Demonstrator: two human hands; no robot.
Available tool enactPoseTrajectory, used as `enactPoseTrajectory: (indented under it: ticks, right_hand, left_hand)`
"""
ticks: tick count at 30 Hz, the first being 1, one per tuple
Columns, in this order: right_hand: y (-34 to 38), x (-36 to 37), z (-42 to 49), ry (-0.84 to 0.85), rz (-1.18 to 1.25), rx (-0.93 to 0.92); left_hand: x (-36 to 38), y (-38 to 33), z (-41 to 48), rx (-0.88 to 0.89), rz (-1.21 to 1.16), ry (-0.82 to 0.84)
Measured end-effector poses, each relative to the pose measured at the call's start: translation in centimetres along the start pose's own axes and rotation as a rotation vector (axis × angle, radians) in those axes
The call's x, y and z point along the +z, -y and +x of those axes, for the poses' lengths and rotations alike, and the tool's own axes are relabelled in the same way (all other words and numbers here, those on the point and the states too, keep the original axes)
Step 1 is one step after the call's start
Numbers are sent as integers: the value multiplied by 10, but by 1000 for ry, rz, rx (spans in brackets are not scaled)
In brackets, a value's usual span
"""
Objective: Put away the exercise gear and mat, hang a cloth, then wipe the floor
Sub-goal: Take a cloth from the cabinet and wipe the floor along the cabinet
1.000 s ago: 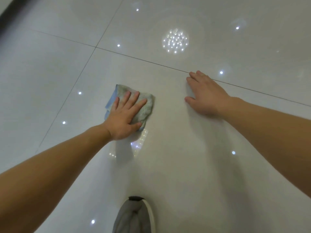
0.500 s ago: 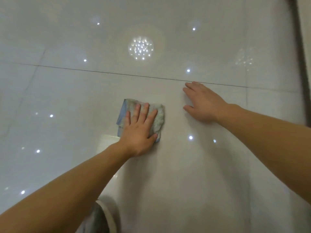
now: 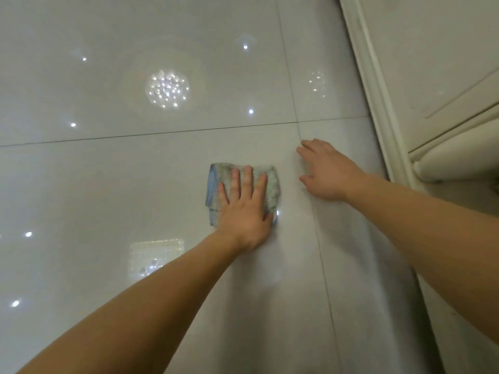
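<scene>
Folded cloth pressed flat by left hand, fingers straight, slightly apart. Right hand splayed beside cloth. Cloth judged soft, light; best held by palm pressure.

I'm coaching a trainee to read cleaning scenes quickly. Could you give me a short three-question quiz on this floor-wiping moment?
1. True or false: the left hand lies flat on the cloth, fingers straight.
2. Where is the right hand? A) on the cloth B) flat on the bare floor C) raised in the air
3. Fill in: the strip along the cloth's left edge is coloured ____.

Key: 1 true; 2 B; 3 blue.
</scene>
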State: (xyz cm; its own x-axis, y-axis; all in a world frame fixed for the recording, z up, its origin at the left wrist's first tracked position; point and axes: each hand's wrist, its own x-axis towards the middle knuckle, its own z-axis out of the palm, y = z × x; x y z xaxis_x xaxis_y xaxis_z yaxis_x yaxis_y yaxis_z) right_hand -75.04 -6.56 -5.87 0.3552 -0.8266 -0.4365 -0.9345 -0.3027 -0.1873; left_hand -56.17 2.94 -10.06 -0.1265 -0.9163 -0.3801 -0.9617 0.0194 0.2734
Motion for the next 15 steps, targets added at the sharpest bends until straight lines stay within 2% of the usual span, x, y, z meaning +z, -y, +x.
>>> enactPoseTrajectory:
  ticks: [5, 15]
  right_hand:
    - [-17, 13, -29, 20, 42, 89]
    - [-28, 31, -63, 13, 67, 127]
  left_hand:
    - [6, -34, 13, 43, -3, 11]
    - [13, -70, 29, 113, 18, 6]
